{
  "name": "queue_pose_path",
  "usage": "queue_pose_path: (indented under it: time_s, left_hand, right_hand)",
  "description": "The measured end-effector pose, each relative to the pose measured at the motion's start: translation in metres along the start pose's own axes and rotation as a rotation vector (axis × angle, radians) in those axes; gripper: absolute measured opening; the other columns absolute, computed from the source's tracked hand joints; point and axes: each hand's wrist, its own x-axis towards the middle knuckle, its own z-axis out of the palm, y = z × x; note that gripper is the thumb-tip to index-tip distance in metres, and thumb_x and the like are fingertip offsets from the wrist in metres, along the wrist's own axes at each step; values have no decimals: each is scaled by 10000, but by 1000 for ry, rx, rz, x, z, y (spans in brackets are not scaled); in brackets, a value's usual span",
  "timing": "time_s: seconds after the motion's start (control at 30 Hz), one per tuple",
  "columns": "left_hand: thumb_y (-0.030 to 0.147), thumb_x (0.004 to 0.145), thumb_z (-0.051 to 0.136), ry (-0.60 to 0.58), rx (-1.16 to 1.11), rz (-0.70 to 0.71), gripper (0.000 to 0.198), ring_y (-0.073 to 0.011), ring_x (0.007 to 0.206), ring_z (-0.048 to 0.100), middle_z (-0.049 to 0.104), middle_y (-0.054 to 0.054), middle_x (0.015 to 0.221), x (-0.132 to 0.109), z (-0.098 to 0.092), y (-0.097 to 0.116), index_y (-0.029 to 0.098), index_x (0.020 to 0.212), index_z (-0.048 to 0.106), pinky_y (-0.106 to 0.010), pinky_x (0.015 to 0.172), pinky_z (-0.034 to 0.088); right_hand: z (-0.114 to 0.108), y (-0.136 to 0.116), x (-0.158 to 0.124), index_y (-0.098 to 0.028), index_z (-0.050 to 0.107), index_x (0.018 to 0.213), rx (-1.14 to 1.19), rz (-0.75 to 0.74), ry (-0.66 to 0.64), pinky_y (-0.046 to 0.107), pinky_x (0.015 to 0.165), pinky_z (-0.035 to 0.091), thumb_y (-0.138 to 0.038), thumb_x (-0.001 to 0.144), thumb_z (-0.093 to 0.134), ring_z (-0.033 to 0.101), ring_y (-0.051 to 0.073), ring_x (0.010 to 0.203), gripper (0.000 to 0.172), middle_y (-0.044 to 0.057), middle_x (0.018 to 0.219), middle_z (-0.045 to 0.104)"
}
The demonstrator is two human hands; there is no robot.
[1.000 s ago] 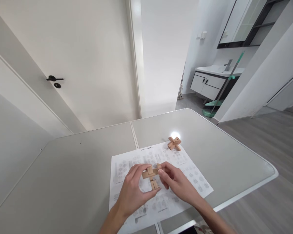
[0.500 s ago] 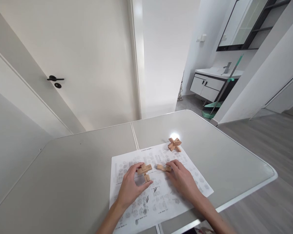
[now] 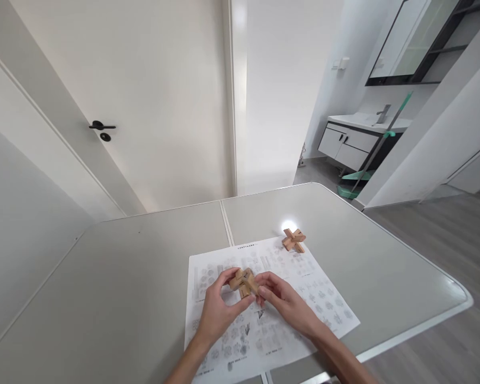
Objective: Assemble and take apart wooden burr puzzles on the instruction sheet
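Over the sheet of printed paper, my left hand grips a wooden burr puzzle of interlocking notched pieces, between thumb and fingers. My right hand pinches a wooden puzzle piece at the puzzle's right side, touching it. Fingers partly hide both, so I cannot tell how far the piece sits in. Another cross-shaped wooden burr puzzle rests at the paper's far right corner.
The paper lies on a grey folding table with a pale metal rim and a centre seam. A closed door stands behind. To the right are a washbasin cabinet and a green broom and dustpan.
My right hand has moved left with its wooden piece, from apart to against the puzzle in my left hand. The view has shifted slightly.
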Motion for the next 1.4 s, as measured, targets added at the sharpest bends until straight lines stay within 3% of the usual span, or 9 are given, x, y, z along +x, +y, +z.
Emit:
queue_pose_path:
  time_s: [0.23, 0.43, 0.7, 1.0, 1.13, 1.23, 1.4]
  left_hand:
    - [379, 756, 852, 47, 40, 1, 547, -282, 1090, 714, 747, -70, 1179, -3, 2, 0, 252, 1237, 624, -484, 964, 584]
    - [326, 805, 830, 48, 178, 176, 557, -264, 1134, 685, 690, -50, 1230, -8, 6, -7, 298, 1292, 560, -467, 979, 581]
    - [289, 861, 779, -18, 265, 355, 579, -282, 1185, 650, 639, -84, 1281, -10, 8, -11, 312, 1371, 504, -486, 990, 583]
    - [295, 820, 822, -82, 240, 420, 626, -279, 1142, 682, 690, -74, 1257, -10, 10, -6, 314, 1376, 536, -462, 958, 612]
    - [267, 815, 818, -91, 176, 365, 595, -254, 1120, 701, 699, -56, 1246, -9, 10, -1, 316, 1349, 561, -412, 942, 620]
    - [256, 782, 842, -92, 125, 282, 597, -256, 1097, 707, 704, -55, 1230, -8, 8, 4, 309, 1317, 582, -413, 933, 617]
    - [335, 725, 899, -153, 60, 229, 648, -267, 1092, 703, 712, -56, 1234, -8, 4, 8, 314, 1295, 593, -435, 942, 606]
  right_hand:
    - [11, 13, -3, -221, 680, 1218, -6, 76, 138, 381, 918, 490, -586, 990, 563, 631, 229, 894, 446, 21, 841, 663]
    - [16, -2, -7, -242, 679, 1297, 91, 133, 136, 440, 1065, 459, -611, 951, 614, 635, 285, 1150, 510, 92, 1188, 713]
    - [19, -10, -8, -218, 677, 1203, 150, 154, 167, 435, 1036, 491, -626, 881, 701, 651, 298, 1165, 520, 108, 1182, 719]
    - [10, -7, -11, -209, 670, 1143, 119, 164, 18, 386, 930, 504, -597, 886, 713, 654, 270, 1073, 467, 87, 1102, 714]
    - [14, -3, -13, -234, 598, 1230, -12, 98, 57, 357, 839, 505, -631, 942, 615, 664, 244, 944, 491, 62, 1014, 723]
    - [13, -2, -13, -244, 573, 1222, -175, 10, 80, 346, 803, 488, -586, 1040, 446, 653, 231, 879, 408, 42, 950, 711]
    - [4, -4, -12, -222, 575, 854, -564, -144, 129, 312, 709, 412, -492, 1058, 441, 554, 199, 745, 363, 24, 833, 613]
